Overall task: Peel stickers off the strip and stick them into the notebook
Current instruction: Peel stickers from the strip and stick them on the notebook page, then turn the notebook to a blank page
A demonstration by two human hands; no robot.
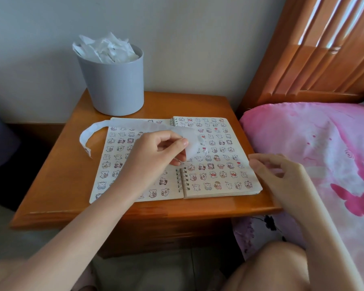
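A spiral notebook (216, 156) lies open on the wooden nightstand (67, 177), both pages covered with rows of small bear stickers. A long white backing strip (93, 131) curls from the nightstand's left side across the top of the notebook. My left hand (156, 152) hovers over the notebook's middle and pinches the strip's right end between thumb and fingers. My right hand (275, 175) rests at the notebook's right edge, fingers loosely curled; whether a sticker sits on a fingertip cannot be told.
A grey bin (114, 85) stuffed with crumpled white paper stands at the back of the nightstand. A bed with a pink floral cover (315, 148) and a wooden headboard (315, 55) sits on the right. My knee (269, 267) is below.
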